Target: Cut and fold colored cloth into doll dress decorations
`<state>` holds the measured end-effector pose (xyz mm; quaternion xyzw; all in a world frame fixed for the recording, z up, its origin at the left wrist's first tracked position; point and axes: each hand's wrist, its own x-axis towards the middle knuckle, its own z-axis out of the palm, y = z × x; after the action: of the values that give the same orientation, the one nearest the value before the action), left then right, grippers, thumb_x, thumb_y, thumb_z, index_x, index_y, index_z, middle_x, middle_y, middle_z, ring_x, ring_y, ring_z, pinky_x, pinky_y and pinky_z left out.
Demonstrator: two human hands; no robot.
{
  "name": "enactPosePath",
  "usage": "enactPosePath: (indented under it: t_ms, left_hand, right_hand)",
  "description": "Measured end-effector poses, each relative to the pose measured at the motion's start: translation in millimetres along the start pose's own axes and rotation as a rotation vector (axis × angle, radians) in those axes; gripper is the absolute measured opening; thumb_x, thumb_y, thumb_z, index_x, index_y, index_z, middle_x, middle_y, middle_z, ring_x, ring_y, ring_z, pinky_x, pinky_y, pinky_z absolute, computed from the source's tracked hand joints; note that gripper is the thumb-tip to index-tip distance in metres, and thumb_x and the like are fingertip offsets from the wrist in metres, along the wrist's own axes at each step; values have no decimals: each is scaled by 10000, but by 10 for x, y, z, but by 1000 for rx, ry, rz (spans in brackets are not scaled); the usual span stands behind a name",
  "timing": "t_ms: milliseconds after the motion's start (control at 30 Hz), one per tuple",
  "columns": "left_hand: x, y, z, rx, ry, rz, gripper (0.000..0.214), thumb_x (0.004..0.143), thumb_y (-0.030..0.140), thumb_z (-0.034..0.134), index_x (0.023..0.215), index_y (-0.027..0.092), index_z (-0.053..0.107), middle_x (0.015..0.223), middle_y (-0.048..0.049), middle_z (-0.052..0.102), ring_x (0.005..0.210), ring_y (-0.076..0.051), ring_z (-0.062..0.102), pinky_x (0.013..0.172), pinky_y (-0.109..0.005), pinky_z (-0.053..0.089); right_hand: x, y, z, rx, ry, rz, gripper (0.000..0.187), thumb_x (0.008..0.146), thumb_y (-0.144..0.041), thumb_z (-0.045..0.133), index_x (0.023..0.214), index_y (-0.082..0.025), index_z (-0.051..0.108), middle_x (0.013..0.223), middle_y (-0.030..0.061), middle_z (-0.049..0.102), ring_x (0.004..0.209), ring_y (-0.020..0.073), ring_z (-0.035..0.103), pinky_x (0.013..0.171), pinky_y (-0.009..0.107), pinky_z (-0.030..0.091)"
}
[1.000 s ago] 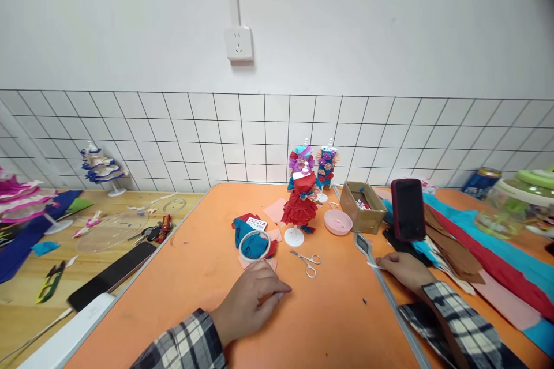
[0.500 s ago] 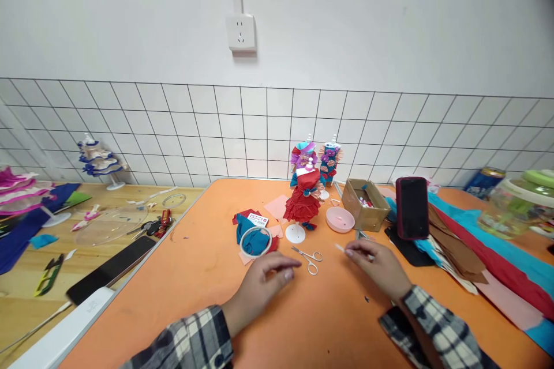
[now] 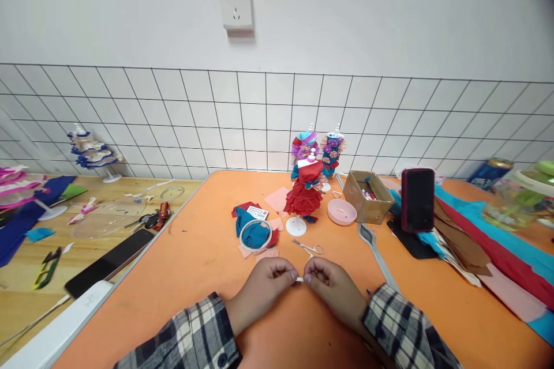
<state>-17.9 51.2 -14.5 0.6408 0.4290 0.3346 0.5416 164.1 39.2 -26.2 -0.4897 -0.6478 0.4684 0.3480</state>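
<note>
Over the orange tabletop my left hand (image 3: pixel 267 287) and my right hand (image 3: pixel 334 288) meet, fingertips pinched close together. Between them shows a small white strip (image 3: pixel 300 280), each hand gripping one end; its kind is too small to make out. Just beyond the fingers lie small scissors (image 3: pixel 309 247), partly hidden by my right hand. Behind them a miniature dress form in a ruffled red dress (image 3: pixel 304 196) stands on a round white base (image 3: pixel 296 226). To its left, a white ring (image 3: pixel 243 234) rests on teal fabric (image 3: pixel 254 235).
Two more dressed forms (image 3: pixel 332 153) stand behind. A pink dish (image 3: pixel 341 211), a cardboard box (image 3: pixel 367 197), a propped phone (image 3: pixel 418 200) and grey tweezers (image 3: pixel 377 253) are at right, with coloured paper strips (image 3: pixel 515 265). A dark phone (image 3: pixel 108 262) and cutter (image 3: pixel 47 269) lie left.
My right hand has moved left and my left hand slightly right, so they now meet at the white strip. The grey tweezers, mostly covered before, now show. The view has tilted slightly down.
</note>
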Motion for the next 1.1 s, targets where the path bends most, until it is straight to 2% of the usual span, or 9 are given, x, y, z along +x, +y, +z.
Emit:
enactPosePath:
  t_ms: [100,200,300,400,600,700,867,1000,1100]
  left_hand:
    - [30,-23,-17,-24,49,-45,315,760,417,630,692,119,705,704,-61,676,694,-179,586,685,-275,433]
    - [25,-36,-15,-132,83,-90,340,777,441,642,782,114,737,825,-97,705,780,-209,617,722,-301,462]
    - [-40,-3,27,-515,-18,-114,322,819,380,636,1013,139,725,1106,-128,680,1068,-249,587,927,-353,439]
    - [-129,46,92,-846,-138,-127,326,805,258,652,1102,132,699,1251,-144,615,1249,-273,473,1082,-407,315]
    - [-215,98,144,-895,-208,-139,388,768,187,667,1152,135,676,1357,-125,537,1336,-305,372,1134,-454,227]
    - [-203,124,134,-676,-246,-70,428,806,228,645,1230,173,625,1367,-102,533,1324,-294,398,1139,-455,217]
    - [-169,131,129,-341,-170,30,360,869,302,589,1218,226,633,1323,-69,578,1275,-270,465,1138,-445,224]
    - [-172,123,126,-563,-213,-16,398,837,209,601,1234,186,621,1312,-97,584,1265,-285,478,1125,-456,244]
    - [-202,127,121,-692,-288,-52,469,804,156,607,1272,170,587,1368,-108,529,1309,-296,422,1131,-460,218]
  right_hand:
    - [-7,32,-48,-134,172,-62,175,805,-316,534,870,-169,603,667,-20,521,554,115,450,528,234,364]
    - [-65,17,-80,-362,371,-278,269,818,-271,563,1075,-193,580,793,6,575,617,132,521,589,256,416]
    - [-132,-17,-73,-566,377,-533,163,863,-245,544,1009,-240,616,833,20,614,762,163,585,682,272,442]
    - [-156,-20,-63,-708,401,-637,156,896,-227,516,997,-258,631,867,20,656,803,167,606,689,268,442]
    - [-143,-9,-102,-760,441,-665,146,890,-203,535,954,-253,655,842,-2,684,765,146,629,673,246,440]
    - [-146,-45,-91,-668,435,-579,129,849,-194,562,889,-248,673,778,-8,670,701,138,621,624,238,438]
    - [-143,-81,-53,-478,420,-378,94,791,-187,575,766,-226,657,686,-22,621,505,95,525,497,218,403]
    - [-159,-80,-85,-591,371,-502,155,846,-225,550,931,-250,677,810,-3,676,619,111,596,581,222,433]
    - [-177,-80,-118,-758,376,-584,158,878,-250,528,942,-244,672,840,14,697,735,139,637,621,231,426]
